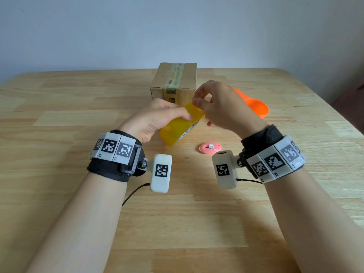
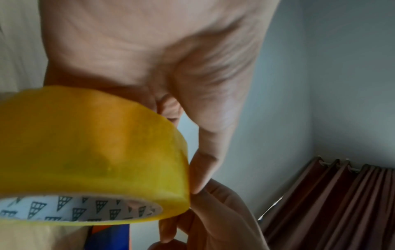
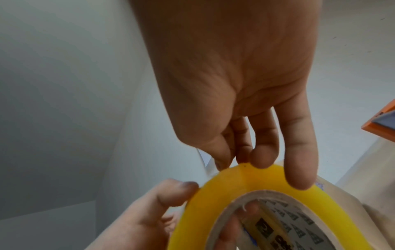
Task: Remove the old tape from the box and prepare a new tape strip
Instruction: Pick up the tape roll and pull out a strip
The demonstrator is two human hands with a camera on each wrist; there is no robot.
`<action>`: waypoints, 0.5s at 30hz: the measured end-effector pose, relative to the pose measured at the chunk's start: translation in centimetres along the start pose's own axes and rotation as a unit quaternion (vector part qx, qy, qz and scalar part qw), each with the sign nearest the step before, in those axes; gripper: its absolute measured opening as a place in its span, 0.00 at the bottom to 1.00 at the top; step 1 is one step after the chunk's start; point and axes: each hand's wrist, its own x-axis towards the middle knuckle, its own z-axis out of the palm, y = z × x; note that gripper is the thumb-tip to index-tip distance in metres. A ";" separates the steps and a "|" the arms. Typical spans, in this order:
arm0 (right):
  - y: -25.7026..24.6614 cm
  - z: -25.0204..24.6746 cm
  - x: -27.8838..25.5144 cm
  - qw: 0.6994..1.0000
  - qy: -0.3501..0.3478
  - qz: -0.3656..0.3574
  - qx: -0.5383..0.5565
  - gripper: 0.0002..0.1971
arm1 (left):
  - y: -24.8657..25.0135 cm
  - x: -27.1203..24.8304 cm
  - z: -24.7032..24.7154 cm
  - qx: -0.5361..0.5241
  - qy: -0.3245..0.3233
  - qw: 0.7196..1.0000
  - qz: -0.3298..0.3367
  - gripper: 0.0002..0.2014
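Note:
A yellow tape roll (image 1: 178,126) is lifted above the table in front of the cardboard box (image 1: 174,81). My left hand (image 1: 157,119) grips the roll, thumb on its outer face, fingers through the core. The fingertips of my right hand (image 1: 199,103) pick at the roll's top edge. In the left wrist view the tape roll (image 2: 89,152) fills the lower left under my thumb. In the right wrist view my fingertips (image 3: 261,157) touch the tape roll (image 3: 230,184) at its rim. Old yellowish tape (image 1: 175,75) runs over the box's top and front.
A small pink round cutter (image 1: 210,148) lies on the wooden table (image 1: 59,119) just right of centre. An orange scoop-like bowl (image 1: 255,107) sits to the right of the box, partly behind my right hand. A dark curtain (image 2: 342,203) hangs beyond the table.

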 end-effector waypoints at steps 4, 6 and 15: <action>0.2 -0.2 0.2 1.000 -0.009 0.003 -0.001 0.06 | 0.3 0.0 -0.4 -0.016 0.006 1.000 0.003 0.04; 0.3 -0.3 0.3 1.000 -0.018 0.005 -0.011 0.06 | 0.2 0.1 -0.3 -0.019 0.022 1.000 0.002 0.06; 0.5 -0.5 0.1 0.992 0.017 0.047 0.118 0.11 | 0.2 0.0 -0.2 -0.013 0.048 0.999 -0.015 0.05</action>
